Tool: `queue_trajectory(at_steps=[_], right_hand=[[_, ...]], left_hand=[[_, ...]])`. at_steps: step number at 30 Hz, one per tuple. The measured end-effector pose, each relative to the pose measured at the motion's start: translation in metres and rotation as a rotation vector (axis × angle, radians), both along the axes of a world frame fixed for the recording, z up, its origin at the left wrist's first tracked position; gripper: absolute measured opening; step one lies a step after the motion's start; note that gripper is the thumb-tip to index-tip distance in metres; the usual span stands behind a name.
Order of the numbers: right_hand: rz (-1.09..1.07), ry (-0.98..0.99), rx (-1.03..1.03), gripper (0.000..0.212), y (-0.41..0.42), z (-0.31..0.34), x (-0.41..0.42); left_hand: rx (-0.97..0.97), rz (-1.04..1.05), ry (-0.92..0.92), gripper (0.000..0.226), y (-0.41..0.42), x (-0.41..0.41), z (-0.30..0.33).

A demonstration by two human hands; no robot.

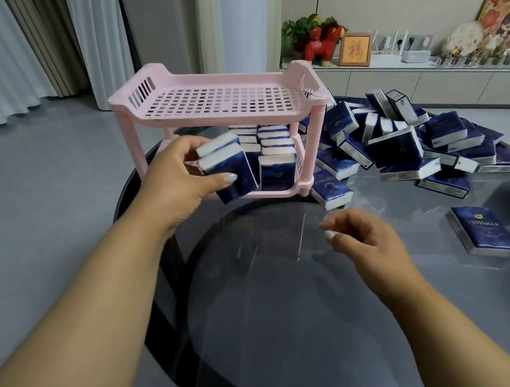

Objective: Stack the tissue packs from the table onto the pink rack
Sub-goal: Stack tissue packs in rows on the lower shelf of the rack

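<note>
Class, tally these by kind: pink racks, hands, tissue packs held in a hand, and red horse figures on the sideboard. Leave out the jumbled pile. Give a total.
pink rack: 1
hands: 2, the left hand and the right hand
held tissue packs: 2, both gripped by the left hand
red horse figure: 1
Total: 6

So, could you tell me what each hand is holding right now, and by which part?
The left hand grips two tissue packs together by their near ends, at the pink rack's lower shelf. The right hand holds nothing.
</note>
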State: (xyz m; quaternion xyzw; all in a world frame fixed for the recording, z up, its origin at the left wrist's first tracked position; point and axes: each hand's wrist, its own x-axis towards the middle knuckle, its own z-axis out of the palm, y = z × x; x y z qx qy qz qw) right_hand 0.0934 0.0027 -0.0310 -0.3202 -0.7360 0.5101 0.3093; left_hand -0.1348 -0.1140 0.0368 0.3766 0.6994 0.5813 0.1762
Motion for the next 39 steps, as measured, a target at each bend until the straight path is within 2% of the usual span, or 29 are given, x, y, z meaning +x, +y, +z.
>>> queue_trajectory(at_steps=[3, 7, 9, 13, 17, 24, 29, 31, 34, 39], right_hand=[[-0.008, -0.014, 0.014, 0.016, 0.002, -0.001, -0.001], [-0.011, -0.008, 0.020, 0.010, 0.003, -0.003, 0.000], [-0.004, -0.014, 0.036, 0.003, 0.004, -0.004, 0.001], [-0.005, -0.040, 0.055, 0.009, 0.005, -0.002, 0.001], [0.001, -0.041, 0.053, 0.008, 0.004, -0.001, 0.000], [0.005, -0.049, 0.057, 0.006, 0.003, 0.000, 0.000], [0.005, -0.042, 0.049, 0.007, 0.004, -0.002, -0.001], [0.004, -0.044, 0.049, 0.010, 0.004, -0.002, -0.001], [0.007, -0.048, 0.056, 0.004, 0.005, -0.003, 0.000], [-0.002, -0.044, 0.050, 0.004, 0.004, -0.003, -0.001]], left_hand=[[-0.055, -0.038, 0.027, 0.048, 0.009, -0.014, 0.002], [-0.154, -0.092, 0.083, 0.061, 0.026, -0.028, 0.001], [-0.200, -0.111, 0.146, 0.059, 0.033, -0.032, -0.001], [-0.256, -0.144, 0.249, 0.054, 0.042, -0.033, -0.004], [-0.269, -0.045, 0.437, 0.064, 0.046, -0.032, -0.013], [-0.297, 0.106, 0.745, 0.054, 0.050, -0.018, -0.020], [-0.302, 0.076, 0.800, 0.053, 0.046, -0.015, -0.029], [-0.304, 0.062, 0.762, 0.051, 0.046, -0.012, -0.032], [-0.315, 0.048, 0.743, 0.047, 0.047, -0.007, -0.036], [-0.379, 0.046, 0.672, 0.051, 0.045, -0.004, -0.037]])
